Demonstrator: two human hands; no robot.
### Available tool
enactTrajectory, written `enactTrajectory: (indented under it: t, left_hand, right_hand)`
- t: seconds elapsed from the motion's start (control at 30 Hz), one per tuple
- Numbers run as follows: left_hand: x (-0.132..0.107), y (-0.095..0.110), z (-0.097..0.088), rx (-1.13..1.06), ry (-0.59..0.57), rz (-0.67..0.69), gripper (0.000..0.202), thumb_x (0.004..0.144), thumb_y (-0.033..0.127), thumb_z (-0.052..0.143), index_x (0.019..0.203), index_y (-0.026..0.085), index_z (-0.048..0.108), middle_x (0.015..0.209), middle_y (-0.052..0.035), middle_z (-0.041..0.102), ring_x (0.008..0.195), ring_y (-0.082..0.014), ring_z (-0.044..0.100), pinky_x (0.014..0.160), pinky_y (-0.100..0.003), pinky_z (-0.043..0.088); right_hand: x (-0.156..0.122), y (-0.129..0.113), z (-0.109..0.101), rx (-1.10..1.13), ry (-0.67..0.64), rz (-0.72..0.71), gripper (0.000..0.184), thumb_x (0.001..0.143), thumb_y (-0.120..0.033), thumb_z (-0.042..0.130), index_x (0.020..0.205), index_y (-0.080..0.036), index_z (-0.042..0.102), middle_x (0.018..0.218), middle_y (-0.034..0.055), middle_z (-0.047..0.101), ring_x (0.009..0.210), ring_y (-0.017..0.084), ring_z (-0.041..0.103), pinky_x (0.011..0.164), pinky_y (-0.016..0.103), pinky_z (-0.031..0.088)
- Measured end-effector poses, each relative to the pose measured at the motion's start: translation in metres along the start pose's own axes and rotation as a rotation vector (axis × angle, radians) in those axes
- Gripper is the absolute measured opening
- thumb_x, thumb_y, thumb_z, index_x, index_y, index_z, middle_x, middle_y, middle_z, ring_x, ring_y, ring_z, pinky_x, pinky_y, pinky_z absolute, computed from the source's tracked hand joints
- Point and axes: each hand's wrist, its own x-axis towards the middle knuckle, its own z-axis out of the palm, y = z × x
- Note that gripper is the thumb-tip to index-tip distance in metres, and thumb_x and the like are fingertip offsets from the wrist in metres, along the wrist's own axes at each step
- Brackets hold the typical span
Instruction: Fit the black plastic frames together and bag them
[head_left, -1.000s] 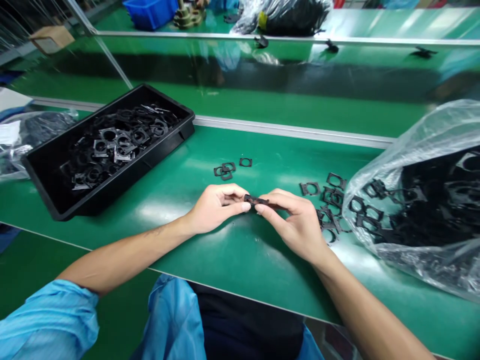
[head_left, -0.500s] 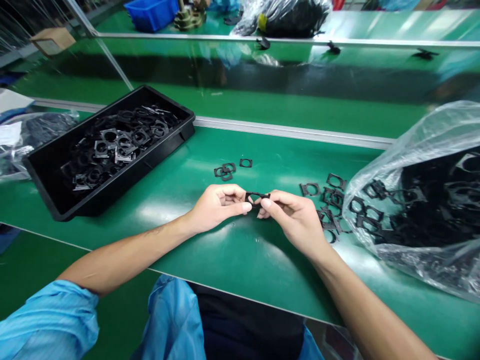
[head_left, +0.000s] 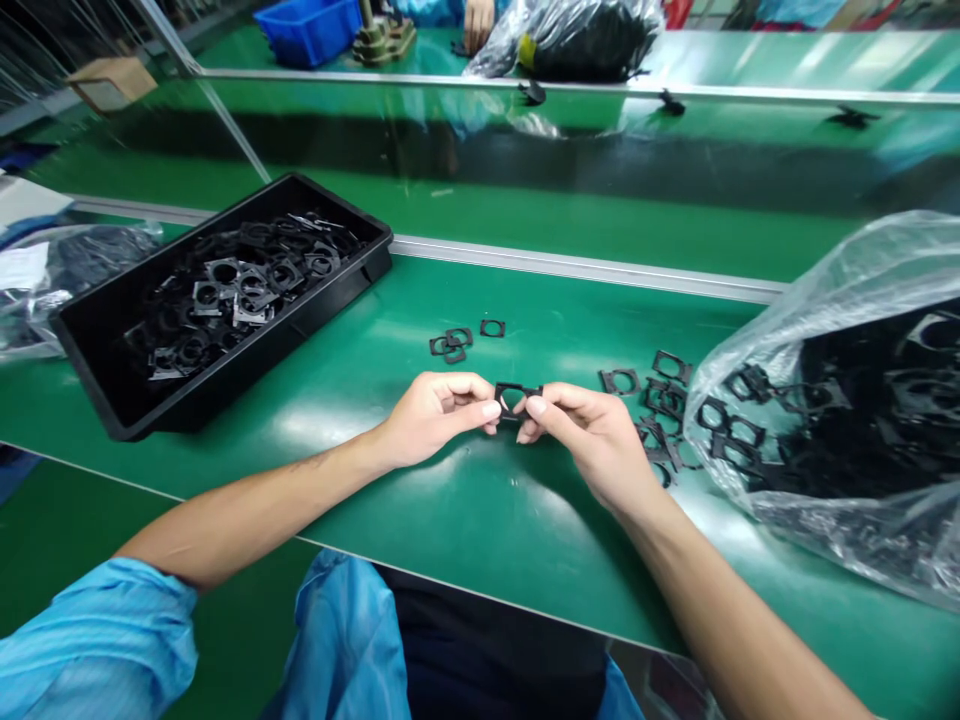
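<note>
A small black plastic frame part (head_left: 513, 394) with a round hole is held between both hands just above the green bench (head_left: 480, 500). My left hand (head_left: 429, 415) pinches its left edge with thumb and fingers. My right hand (head_left: 592, 440) pinches its right edge the same way. A few loose black frame parts (head_left: 451, 342) lie on the bench behind my hands. More loose frame parts (head_left: 660, 400) are scattered to the right of my right hand.
A black tray (head_left: 105, 395) with several frame parts stands at the left. A clear plastic bag (head_left: 847, 300) full of black parts lies at the right. Behind a metal rail (head_left: 585, 268) runs a conveyor. Another person's hand (head_left: 477, 22), a blue bin (head_left: 309, 28) and a dark bag (head_left: 585, 35) are far back.
The part has been turned from edge-on to face-up between my fingers. Both hands stayed in place. Another person's hand has come into view at the far back.
</note>
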Motion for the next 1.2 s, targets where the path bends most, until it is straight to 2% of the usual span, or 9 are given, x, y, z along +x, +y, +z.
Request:
enactTrajectory:
  t: [0.27,0.47,0.6,0.8,0.97,1.2]
  left_hand:
    - [0.0013,-0.0013,-0.0021,-0.056,-0.009,-0.034,0.036,0.078,0.046,0.083,0.075,0.012,0.071,0.07,-0.0047,0.072,0.068,-0.015,0.069,0.071,-0.027,0.057]
    - [0.0012,-0.0001,-0.0023,-0.048,-0.008,-0.038,0.036,0.078,0.046,0.083,0.077,0.012,0.074,0.076,-0.0067,0.075,0.07,-0.0176,0.072,0.073,-0.031,0.061]
    - [0.0014,0.0017,-0.002,-0.049,-0.011,-0.052,0.038,0.077,0.048,0.084,0.074,0.012,0.074,0.072,-0.0063,0.074,0.068,-0.0173,0.072,0.071,-0.03,0.061]
    - [0.003,0.0014,-0.0005,-0.087,0.035,-0.092,0.04,0.07,0.049,0.088,0.074,0.011,0.076,0.072,-0.0056,0.075,0.065,-0.0145,0.069,0.067,-0.026,0.06]
    - [0.0035,-0.0011,-0.0014,-0.074,0.094,-0.094,0.038,0.069,0.045,0.09,0.076,0.011,0.075,0.074,-0.0054,0.075,0.064,-0.0127,0.067,0.066,-0.025,0.057]
    - [0.0044,-0.002,-0.0029,-0.077,0.117,-0.12,0.036,0.066,0.041,0.092,0.074,0.011,0.073,0.068,-0.003,0.072,0.063,-0.0127,0.066,0.066,-0.026,0.055]
  right_hand:
    - [0.0012,0.0001,0.0002,0.068,-0.012,0.017,0.045,0.075,-0.06,0.082,0.065,-0.019,0.067,0.063,0.0013,0.067,0.06,0.015,0.06,0.067,0.03,0.053]
    - [0.0014,-0.0001,0.0003,0.104,-0.015,0.001,0.039,0.076,-0.054,0.083,0.067,-0.019,0.068,0.063,0.0002,0.066,0.059,0.014,0.06,0.065,0.028,0.053]
    - [0.0009,0.0011,0.0,0.152,-0.008,0.016,0.036,0.075,-0.05,0.085,0.071,-0.019,0.07,0.064,-0.0003,0.067,0.06,0.013,0.061,0.065,0.028,0.053]
    - [0.0006,0.0028,0.0,0.227,-0.034,0.086,0.03,0.073,-0.045,0.088,0.075,-0.019,0.074,0.069,0.001,0.07,0.06,0.013,0.062,0.066,0.029,0.054]
    - [0.0005,0.0027,-0.0007,0.203,-0.036,0.073,0.031,0.074,-0.047,0.087,0.071,-0.019,0.075,0.065,0.001,0.068,0.06,0.014,0.061,0.067,0.03,0.054]
    - [0.0021,0.0039,0.0001,0.191,-0.023,0.073,0.03,0.076,-0.046,0.086,0.072,-0.018,0.074,0.069,0.0017,0.07,0.06,0.013,0.061,0.065,0.028,0.053]
